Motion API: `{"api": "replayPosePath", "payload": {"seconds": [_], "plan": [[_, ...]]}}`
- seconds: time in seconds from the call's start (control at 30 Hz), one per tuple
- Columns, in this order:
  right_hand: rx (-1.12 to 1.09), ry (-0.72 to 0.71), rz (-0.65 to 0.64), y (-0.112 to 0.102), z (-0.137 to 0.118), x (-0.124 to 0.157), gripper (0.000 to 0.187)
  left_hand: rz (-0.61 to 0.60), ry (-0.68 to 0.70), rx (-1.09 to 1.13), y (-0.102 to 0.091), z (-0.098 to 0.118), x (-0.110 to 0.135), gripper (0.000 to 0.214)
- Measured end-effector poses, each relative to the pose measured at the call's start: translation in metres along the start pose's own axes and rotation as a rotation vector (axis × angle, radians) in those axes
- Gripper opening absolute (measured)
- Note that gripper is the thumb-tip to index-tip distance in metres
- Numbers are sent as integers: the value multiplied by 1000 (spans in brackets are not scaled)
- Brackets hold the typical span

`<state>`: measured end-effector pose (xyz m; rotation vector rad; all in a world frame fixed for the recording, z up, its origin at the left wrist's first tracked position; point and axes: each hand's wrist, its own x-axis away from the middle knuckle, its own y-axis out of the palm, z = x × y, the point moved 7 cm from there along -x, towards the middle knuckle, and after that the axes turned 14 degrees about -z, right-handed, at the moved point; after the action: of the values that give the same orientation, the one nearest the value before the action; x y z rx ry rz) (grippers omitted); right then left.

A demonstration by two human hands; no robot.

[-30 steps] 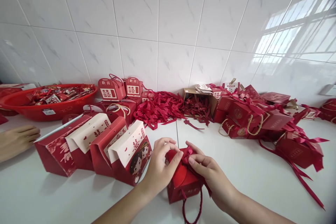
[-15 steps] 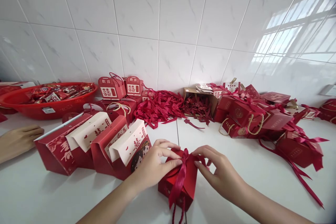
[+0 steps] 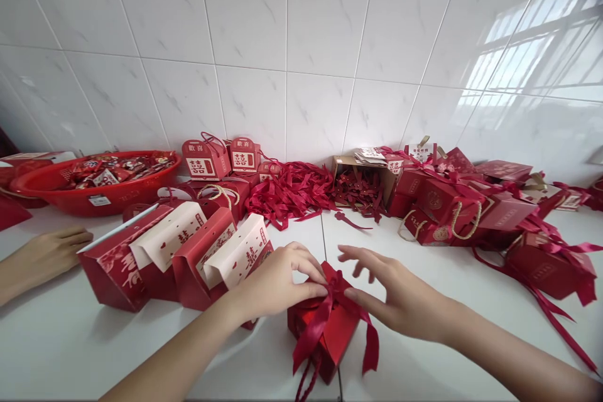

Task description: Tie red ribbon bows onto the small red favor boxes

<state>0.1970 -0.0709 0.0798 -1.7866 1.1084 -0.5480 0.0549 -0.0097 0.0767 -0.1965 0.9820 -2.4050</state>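
A small red gift box stands on the white table in front of me. A dark red satin ribbon is tied in a bow on its top, its tails hanging over the sides. My left hand pinches the bow at its left side between thumb and fingers. On the other side, my right hand has its fingers spread, with the thumb tip at the right of the bow. A twisted red cord handle hangs at the box's near edge.
At left, several red and cream boxes stand in a row, another person's hand beside them. Behind are a red basket of wrapped sweets, a ribbon heap and an open carton. Finished-looking boxes pile up at right.
My right hand has let go of the ribbon and its fingers have spread. A ribbon tail now hangs at the box's right. The box has turned slightly, and the view has shifted a little.
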Motion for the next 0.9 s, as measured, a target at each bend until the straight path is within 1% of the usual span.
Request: {"api": "replayPosePath", "payload": {"seconds": [0.1, 0.13, 0.2, 0.3, 0.37, 0.47, 0.57, 0.7, 0.77, 0.83, 0.9], "plan": [[-14, -175, -73, 6, -5, -16, 37, -21, -94, -45, -4, 1, 0, 8], [20, -218, -73, 8, -7, -18, 34, -29, -127, -56, -5, 1, 0, 8], [134, -287, -32, 12, -12, -19, 29, -48, -164, -68, -7, 3, 1, 7], [344, -413, 47, 14, -24, -12, 31, -84, -141, -53, -8, 8, 1, 14], [468, -468, 47, 16, -31, -9, 31, -111, -113, -41, -7, 8, 0, 20], [579, -455, -18, 21, -33, -9, 32, -121, -102, -50, -8, 7, -2, 22], [613, -431, -66, 24, -32, -10, 32, -120, -140, -102, -11, 7, -2, 23], [593, -456, -43, 25, -29, -10, 32, -145, -279, -142, -18, 8, 0, 26], [579, -473, -24, 26, -27, -9, 33, -177, -333, -133, -20, 9, 2, 22], [568, -485, -19, 26, -26, -10, 34, -215, -342, -140, -19, 10, 3, 15], [555, -495, -24, 27, -24, -10, 34, -276, -322, -155, -15, 11, 3, 9]]}}
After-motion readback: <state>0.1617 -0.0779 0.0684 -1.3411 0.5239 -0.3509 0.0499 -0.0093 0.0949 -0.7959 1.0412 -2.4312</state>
